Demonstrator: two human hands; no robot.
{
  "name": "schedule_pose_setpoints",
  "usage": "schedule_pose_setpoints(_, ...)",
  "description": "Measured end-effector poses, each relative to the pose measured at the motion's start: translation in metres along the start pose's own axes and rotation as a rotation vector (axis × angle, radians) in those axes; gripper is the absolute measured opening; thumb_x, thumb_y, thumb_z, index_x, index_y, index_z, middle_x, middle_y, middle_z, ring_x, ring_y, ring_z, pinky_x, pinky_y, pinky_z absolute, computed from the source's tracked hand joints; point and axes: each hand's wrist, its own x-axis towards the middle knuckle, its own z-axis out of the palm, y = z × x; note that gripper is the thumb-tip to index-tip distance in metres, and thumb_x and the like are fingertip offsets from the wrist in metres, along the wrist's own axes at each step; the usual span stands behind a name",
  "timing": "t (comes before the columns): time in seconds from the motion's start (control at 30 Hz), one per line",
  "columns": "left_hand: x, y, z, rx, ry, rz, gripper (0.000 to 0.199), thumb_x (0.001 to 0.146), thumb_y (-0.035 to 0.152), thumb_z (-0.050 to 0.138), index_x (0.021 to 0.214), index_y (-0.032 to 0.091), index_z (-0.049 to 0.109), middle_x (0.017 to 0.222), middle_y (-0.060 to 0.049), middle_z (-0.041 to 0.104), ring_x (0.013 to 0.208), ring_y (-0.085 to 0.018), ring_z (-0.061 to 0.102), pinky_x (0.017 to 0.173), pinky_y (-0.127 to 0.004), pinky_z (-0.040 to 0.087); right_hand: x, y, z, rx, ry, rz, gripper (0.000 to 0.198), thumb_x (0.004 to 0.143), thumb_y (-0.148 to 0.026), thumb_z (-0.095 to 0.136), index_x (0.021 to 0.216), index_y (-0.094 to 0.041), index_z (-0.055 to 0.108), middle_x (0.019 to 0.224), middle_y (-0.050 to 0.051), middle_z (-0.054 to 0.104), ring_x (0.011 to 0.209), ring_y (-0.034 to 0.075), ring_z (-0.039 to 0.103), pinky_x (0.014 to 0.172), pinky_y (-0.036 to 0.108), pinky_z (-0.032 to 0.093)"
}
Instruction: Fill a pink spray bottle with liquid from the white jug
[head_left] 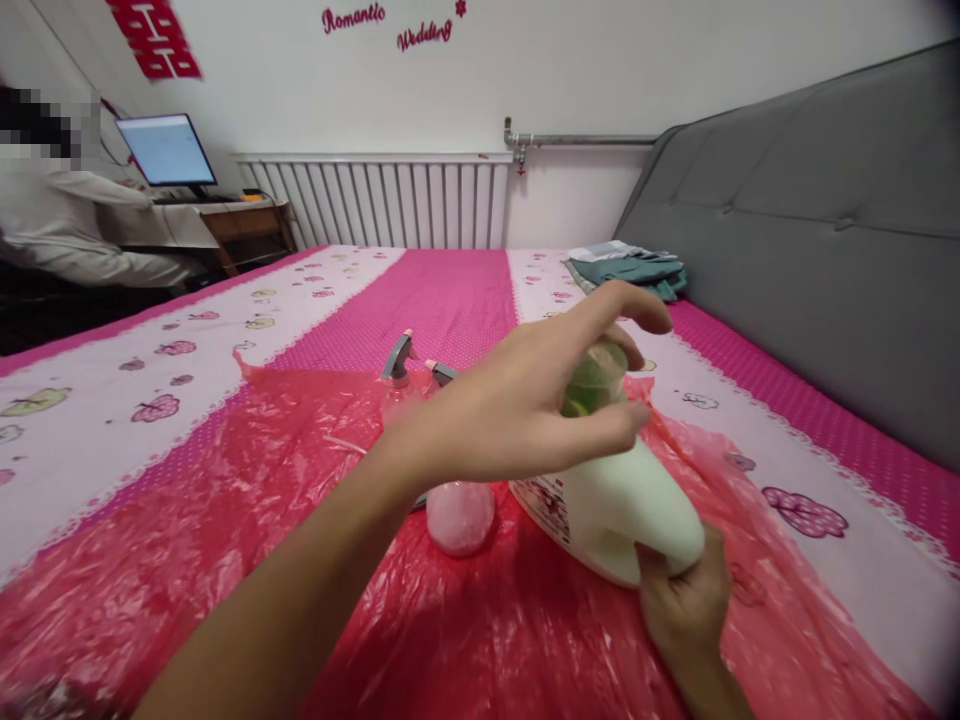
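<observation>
A large pale detergent bottle (622, 500) with a printed label stands in front of me on a red plastic sheet (465, 640). My right hand (686, 600) grips its handle on the near right side. Reaching across from the left, my left hand (540, 400) curls round the translucent green cap (592, 380), thumb on the near side and a finger behind it. Left of the bottle is a spray bottle with a grey and pink trigger head (399, 360). A second spray head (441, 373) shows beside it, partly behind my hand. Below my wrist sits a rounded pinkish container (460, 518).
The sheet lies over a bed with a pink and white patterned cover (457, 290). Folded clothes (630, 270) rest near the grey headboard (810, 220). A radiator (382, 200) lines the wall. A person (67, 220) sits at a desk with a monitor (166, 150).
</observation>
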Motion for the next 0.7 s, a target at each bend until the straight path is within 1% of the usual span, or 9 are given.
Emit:
schedule_pose_setpoints(0.07,0.0,0.001,0.001,0.115,0.078,-0.034,0.036,0.097,0.037,0.059,0.13,0.024,0.055,0.134,-0.008,0.066,0.12,-0.026,0.064,0.095,-0.038,0.055,0.0,-0.001,0.0,0.006,-0.012,0.009,0.057,0.095,-0.066,0.059,0.112,-0.012,0.063,0.086,0.008,0.059,0.07,0.018,0.056,0.063,0.024,0.041)
schedule_pose_setpoints(0.13,0.001,0.0,0.002,0.223,0.151,-0.077,0.036,0.096,0.048,0.063,0.122,0.023,0.061,0.128,-0.009,0.068,0.119,-0.028,0.063,0.097,-0.042,0.053,0.0,0.0,0.0,0.008,-0.023,0.036,0.059,0.094,-0.068,0.06,0.111,-0.012,0.063,0.085,0.007,0.059,0.071,0.018,0.056,0.063,0.024,0.042)
schedule_pose_setpoints(0.23,0.002,-0.003,-0.001,0.272,0.18,-0.103,0.036,0.091,0.053,0.07,0.108,0.021,0.067,0.11,-0.008,0.072,0.105,-0.026,0.066,0.089,-0.04,0.054,-0.003,0.003,0.0,0.001,-0.023,0.089,0.063,0.09,-0.073,0.061,0.109,-0.013,0.063,0.085,0.008,0.059,0.072,0.02,0.057,0.064,0.025,0.044)
schedule_pose_setpoints(0.3,0.002,-0.004,-0.009,0.247,0.143,-0.07,0.031,0.091,0.047,0.071,0.107,0.021,0.069,0.106,-0.008,0.074,0.1,-0.024,0.068,0.085,-0.037,0.055,-0.004,0.004,0.0,0.005,-0.02,0.11,0.063,0.089,-0.073,0.061,0.109,-0.013,0.063,0.088,0.008,0.06,0.075,0.02,0.057,0.066,0.026,0.045)
schedule_pose_setpoints(0.37,0.0,-0.003,-0.019,0.209,0.049,-0.023,0.026,0.094,0.038,0.068,0.114,0.022,0.07,0.11,-0.007,0.075,0.104,-0.024,0.069,0.086,-0.036,0.055,-0.004,0.004,0.0,0.013,-0.025,0.106,0.063,0.089,-0.073,0.061,0.11,-0.013,0.062,0.089,0.009,0.06,0.075,0.02,0.057,0.067,0.026,0.045)
schedule_pose_setpoints(0.43,-0.003,-0.001,-0.029,0.183,-0.05,-0.003,0.029,0.097,0.033,0.062,0.124,0.026,0.068,0.116,-0.006,0.075,0.109,-0.024,0.069,0.088,-0.035,0.056,-0.003,0.003,0.0,0.015,-0.034,0.087,0.062,0.09,-0.071,0.06,0.112,-0.013,0.062,0.089,0.008,0.06,0.074,0.019,0.057,0.067,0.026,0.045)
schedule_pose_setpoints(0.5,-0.005,0.002,-0.031,0.196,-0.066,-0.023,0.034,0.097,0.036,0.061,0.13,0.029,0.065,0.119,-0.004,0.074,0.112,-0.024,0.069,0.088,-0.035,0.056,-0.002,0.001,0.0,0.008,-0.041,0.059,0.06,0.092,-0.069,0.06,0.113,-0.013,0.062,0.088,0.008,0.06,0.071,0.018,0.056,0.065,0.025,0.043)
schedule_pose_setpoints(0.6,-0.006,0.007,-0.02,0.324,0.04,-0.098,0.039,0.095,0.052,0.063,0.126,0.027,0.064,0.112,-0.005,0.074,0.109,-0.027,0.069,0.086,-0.036,0.055,0.0,-0.001,-0.001,-0.004,-0.039,0.006,0.055,0.094,-0.065,0.059,0.113,-0.013,0.063,0.085,0.007,0.06,0.066,0.016,0.054,0.06,0.023,0.04)
schedule_pose_setpoints(0.7,-0.002,0.01,0.0,0.517,0.089,-0.21,0.047,0.097,0.064,0.053,0.107,0.02,0.066,0.084,-0.004,0.07,0.094,-0.027,0.071,0.084,-0.039,0.052,0.002,-0.003,-0.002,-0.015,-0.031,-0.032,0.051,0.096,-0.062,0.059,0.111,-0.013,0.063,0.084,0.006,0.061,0.065,0.016,0.056,0.057,0.021,0.039)
